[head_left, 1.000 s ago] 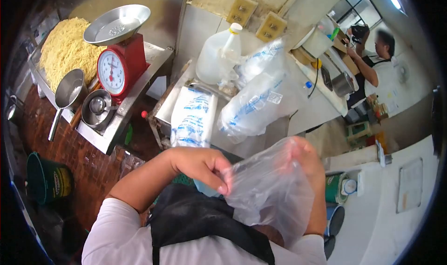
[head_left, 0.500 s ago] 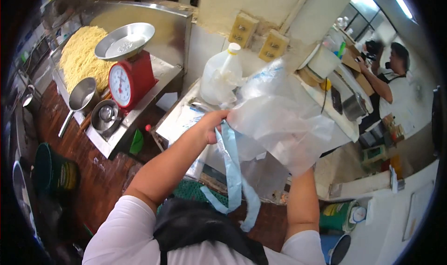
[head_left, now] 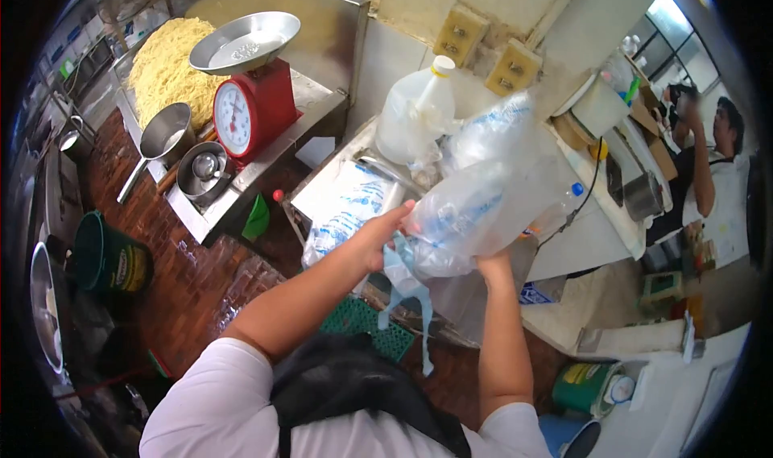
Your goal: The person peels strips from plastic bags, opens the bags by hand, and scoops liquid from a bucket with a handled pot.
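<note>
In front of me is a crumpled clear plastic bag [head_left: 467,208] with blue print. My left hand [head_left: 388,236] is closed at its left edge, with a torn light-blue plastic strip [head_left: 409,285] hanging from the fingers. At the bag's lower right, my right hand [head_left: 493,266] grips the plastic, its fingers mostly hidden behind the film. Just left of the bag lies a stack of packaged bags [head_left: 346,212] with blue print. Behind it stands a translucent jug [head_left: 411,120] with a yellow-ringed cap, beside another printed plastic bundle [head_left: 495,132].
A red dial scale [head_left: 254,116] with a metal pan stands by a yellow crumbly heap [head_left: 173,71]. Near it are a saucepan [head_left: 167,132] and a metal bowl [head_left: 201,172]. A green bucket [head_left: 113,252] is on the floor at left. A person [head_left: 708,160] stands at right.
The view has shifted, so the scene sits further right and lower. The bag is bunched closer between my hands, and my right hand now shows at its lower edge.
</note>
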A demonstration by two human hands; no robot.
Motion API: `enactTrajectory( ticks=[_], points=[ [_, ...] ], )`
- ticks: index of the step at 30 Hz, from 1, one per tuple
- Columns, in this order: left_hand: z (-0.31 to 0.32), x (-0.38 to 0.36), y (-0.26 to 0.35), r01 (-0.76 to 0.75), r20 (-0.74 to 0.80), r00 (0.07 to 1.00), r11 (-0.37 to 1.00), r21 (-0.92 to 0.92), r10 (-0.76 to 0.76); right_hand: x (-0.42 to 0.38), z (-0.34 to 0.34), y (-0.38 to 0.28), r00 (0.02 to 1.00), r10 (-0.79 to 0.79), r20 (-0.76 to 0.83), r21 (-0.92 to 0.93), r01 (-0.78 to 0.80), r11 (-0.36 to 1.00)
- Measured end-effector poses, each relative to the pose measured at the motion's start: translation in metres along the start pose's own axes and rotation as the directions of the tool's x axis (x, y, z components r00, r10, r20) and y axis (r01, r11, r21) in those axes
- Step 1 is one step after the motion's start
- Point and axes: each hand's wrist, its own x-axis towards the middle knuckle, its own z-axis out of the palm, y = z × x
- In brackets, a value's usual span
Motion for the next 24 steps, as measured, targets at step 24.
enactTrajectory(
  ticks=[24],
  points=[
    [-0.028,-0.099,0.014,-0.193,0.053,0.981,0.932,0.306,0.186,-0.159,0.091,-0.114,0.964,-0.259,-0.066,0.313,0.267,0.912]
  ],
)
